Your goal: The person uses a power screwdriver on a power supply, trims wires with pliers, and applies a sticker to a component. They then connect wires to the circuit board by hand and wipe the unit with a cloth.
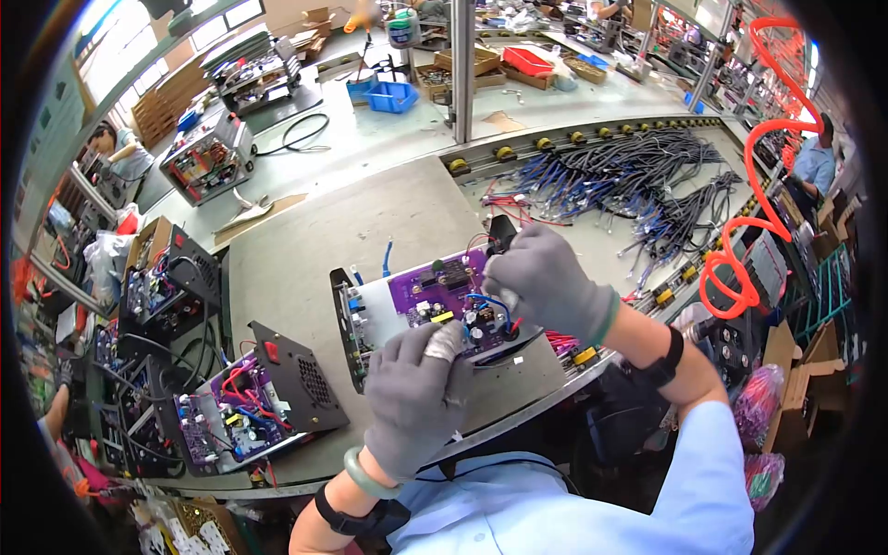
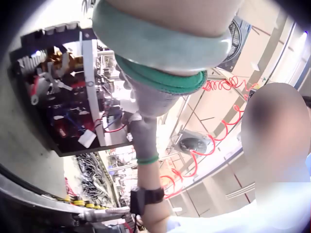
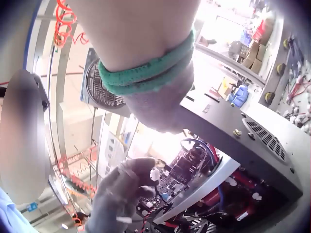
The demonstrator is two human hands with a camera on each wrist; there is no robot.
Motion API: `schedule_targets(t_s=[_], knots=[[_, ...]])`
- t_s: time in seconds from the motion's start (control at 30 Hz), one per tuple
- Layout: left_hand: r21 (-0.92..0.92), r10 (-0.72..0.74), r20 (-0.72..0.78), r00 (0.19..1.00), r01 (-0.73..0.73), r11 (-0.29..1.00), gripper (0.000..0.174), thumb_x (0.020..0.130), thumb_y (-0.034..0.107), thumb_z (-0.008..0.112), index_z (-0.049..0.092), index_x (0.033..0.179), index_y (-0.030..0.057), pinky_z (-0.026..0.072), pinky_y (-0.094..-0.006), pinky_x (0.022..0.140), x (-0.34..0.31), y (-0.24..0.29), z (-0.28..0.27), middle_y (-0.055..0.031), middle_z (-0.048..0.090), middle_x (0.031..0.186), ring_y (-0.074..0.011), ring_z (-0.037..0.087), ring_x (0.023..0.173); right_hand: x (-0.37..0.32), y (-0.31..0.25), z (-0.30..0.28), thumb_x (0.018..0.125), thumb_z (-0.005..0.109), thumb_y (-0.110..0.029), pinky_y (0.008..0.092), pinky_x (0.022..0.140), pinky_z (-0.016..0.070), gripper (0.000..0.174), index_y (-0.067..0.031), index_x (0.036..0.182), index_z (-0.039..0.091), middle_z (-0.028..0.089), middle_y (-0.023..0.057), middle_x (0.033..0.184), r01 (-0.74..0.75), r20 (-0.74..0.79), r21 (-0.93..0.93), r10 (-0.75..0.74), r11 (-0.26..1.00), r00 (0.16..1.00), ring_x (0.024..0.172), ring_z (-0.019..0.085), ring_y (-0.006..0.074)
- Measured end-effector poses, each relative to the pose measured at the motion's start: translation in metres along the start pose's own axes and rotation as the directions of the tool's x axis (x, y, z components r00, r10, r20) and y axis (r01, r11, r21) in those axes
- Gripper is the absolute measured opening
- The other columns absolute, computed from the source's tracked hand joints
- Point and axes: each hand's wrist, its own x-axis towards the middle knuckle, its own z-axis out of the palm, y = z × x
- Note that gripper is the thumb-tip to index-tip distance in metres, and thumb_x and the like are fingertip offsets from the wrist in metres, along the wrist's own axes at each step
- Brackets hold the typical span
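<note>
My gloved left hand (image 1: 416, 393) is over the near edge of an opened electronics unit with a purple circuit board (image 1: 413, 294). Its fingers are bent, with white tape round one. In the right wrist view, the left thumb and forefinger pinch a small white connector (image 3: 154, 174) with a dark wire. My gloved right hand (image 1: 550, 282) is curled at the unit's right end, beside a black end panel (image 1: 502, 231); I cannot tell what is within its fingers. A blue wire (image 1: 495, 301) arches over the board between the hands. The unit's perforated panel (image 3: 265, 138) shows in the right wrist view.
Another opened unit (image 1: 245, 407) stands at the left, with more stacked beyond it. Bundled grey and blue cables (image 1: 620, 185) lie at the back right beside a roller rail. A red coiled air hose (image 1: 754, 203) hangs at the right. Blue bins (image 1: 391, 97) sit farther back.
</note>
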Motion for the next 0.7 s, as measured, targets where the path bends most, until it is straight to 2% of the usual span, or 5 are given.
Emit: schedule_targets(t_s=[0.03,0.17,0.37,0.47,0.7], knots=[[0.299,0.100,0.013,0.995,-0.099,0.949,0.040,0.086,0.020,0.070,0.067,0.122,0.0034,0.0477,-0.0383,0.091,-0.004,-0.001,0.000,-0.0158,0.067,0.115,-0.0298,0.065,0.108,0.008,0.001,0.002,0.071,0.073,-0.013,0.0403,0.083,0.0484,0.005,-0.0159,0.074,0.070,0.067,0.0048,0.067,-0.012,0.079,-0.084,0.019,0.996,0.997,0.069,0.068,0.0258],[0.304,0.100,0.049,0.994,-0.111,0.946,0.052,0.081,0.020,0.070,0.063,0.131,0.0066,0.0398,-0.0479,0.102,-0.029,-0.012,0.015,-0.0154,0.060,0.132,-0.0352,0.053,0.126,0.029,0.006,0.012,0.073,0.071,-0.017,0.0402,0.082,0.0494,0.003,-0.0142,0.072,0.069,0.066,0.0067,0.066,0.118,0.309,-0.172,-0.060,0.978,0.949,0.069,0.068,0.0265],[0.350,0.150,-0.054,0.987,-0.122,0.929,0.050,0.082,0.022,0.069,0.064,0.130,0.0082,0.0413,-0.0462,0.101,-0.033,-0.024,0.029,-0.0137,0.062,0.129,-0.0339,0.057,0.122,0.022,0.004,0.013,0.074,0.072,-0.016,0.0394,0.081,0.0490,0.008,-0.0166,0.071,0.065,0.063,0.0018,0.065,0.077,0.217,-0.170,-0.039,0.982,0.975,0.070,0.065,0.0241],[0.316,0.150,-0.060,0.987,-0.124,0.941,0.047,0.084,0.021,0.068,0.065,0.129,0.0094,0.0423,-0.0446,0.101,-0.032,-0.027,0.026,-0.0128,0.063,0.127,-0.0325,0.059,0.121,0.030,0.002,0.011,0.071,0.069,-0.015,0.0410,0.079,0.0510,0.005,-0.0113,0.071,0.066,0.065,0.0090,0.066,0.164,0.276,-0.171,-0.112,0.971,0.955,0.068,0.068,0.0289],[0.248,0.089,-0.044,0.995,-0.076,0.966,0.044,0.087,0.022,0.068,0.066,0.129,0.0091,0.0420,-0.0419,0.105,-0.034,-0.032,0.023,-0.0094,0.065,0.130,-0.0275,0.058,0.125,0.037,0.001,0.009,0.075,0.071,-0.016,0.0391,0.083,0.0501,0.010,-0.0119,0.072,0.062,0.056,0.0031,0.062,0.234,0.262,-0.174,-0.184,0.957,0.947,0.065,0.061,0.0235]])
